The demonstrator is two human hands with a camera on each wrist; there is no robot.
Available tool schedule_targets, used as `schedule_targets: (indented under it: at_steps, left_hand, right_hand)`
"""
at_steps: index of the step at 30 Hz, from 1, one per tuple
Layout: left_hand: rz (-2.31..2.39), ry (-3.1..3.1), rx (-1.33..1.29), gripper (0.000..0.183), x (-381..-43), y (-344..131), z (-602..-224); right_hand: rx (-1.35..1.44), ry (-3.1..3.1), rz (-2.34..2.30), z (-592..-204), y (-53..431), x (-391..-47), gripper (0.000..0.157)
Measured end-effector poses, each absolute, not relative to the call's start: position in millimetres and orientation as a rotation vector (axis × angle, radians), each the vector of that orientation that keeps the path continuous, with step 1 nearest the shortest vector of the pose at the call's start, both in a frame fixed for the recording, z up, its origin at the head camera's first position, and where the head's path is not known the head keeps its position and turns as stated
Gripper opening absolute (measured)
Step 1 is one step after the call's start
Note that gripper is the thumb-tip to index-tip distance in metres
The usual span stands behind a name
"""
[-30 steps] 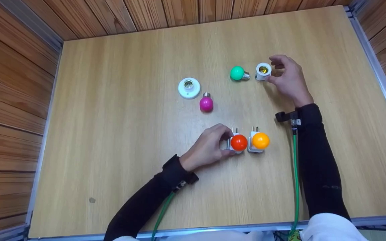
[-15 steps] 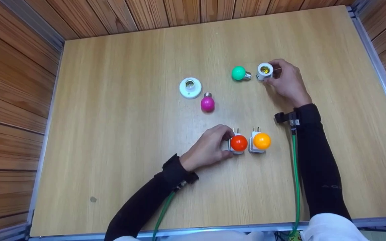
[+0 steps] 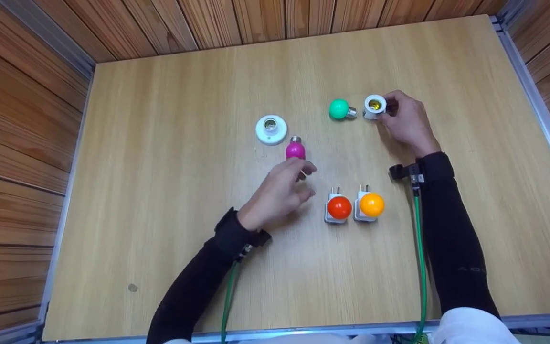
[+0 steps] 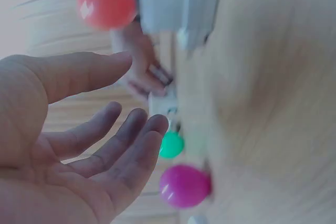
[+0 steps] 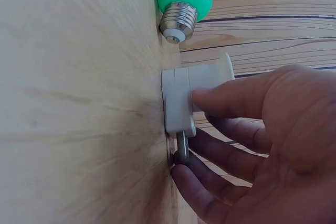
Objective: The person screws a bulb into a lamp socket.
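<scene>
Pinching white socket (image 5: 178,103) with right hand (image 3: 409,123), toward desk (image 3: 160,191) far edge; left hand (image 3: 275,193) loosely spread, empty, by pink bulb (image 3: 295,150). Red bulb (image 3: 339,208), orange bulb (image 3: 372,205) seated; pink, green bulb (image 3: 339,109) likely left.

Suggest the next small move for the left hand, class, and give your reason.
Probably, the left hand should reach for the green bulb: it lies loose beside the socket, which is empty and held by the right hand, while the left hand holds nothing.
</scene>
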State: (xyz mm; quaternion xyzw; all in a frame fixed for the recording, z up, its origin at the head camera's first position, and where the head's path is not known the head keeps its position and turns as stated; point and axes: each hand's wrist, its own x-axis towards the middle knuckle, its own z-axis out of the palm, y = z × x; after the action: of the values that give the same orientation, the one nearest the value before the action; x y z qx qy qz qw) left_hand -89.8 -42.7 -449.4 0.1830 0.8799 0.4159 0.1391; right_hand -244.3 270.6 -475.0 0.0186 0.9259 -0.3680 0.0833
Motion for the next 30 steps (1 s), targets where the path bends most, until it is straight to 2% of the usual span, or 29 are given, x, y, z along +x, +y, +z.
schedule_targets:
  at_steps: [8, 19, 30]
  left_hand:
    - [1.265, 2.742, 0.472, 0.038, -115, -52, -439]
    - [0.970, 2.908, 0.283, 0.045, -131, -45, -449]
    - [0.818, 2.864, 0.293, 0.052, -145, -41, -460]
  right_hand:
    - [0.063, 2.731, -1.154, -472, 269, -249, 0.059]
    - [0.087, 2.738, -1.161, -470, 263, -244, 0.053]
    - [0.016, 2.774, -1.293, -451, 264, -232, 0.050]
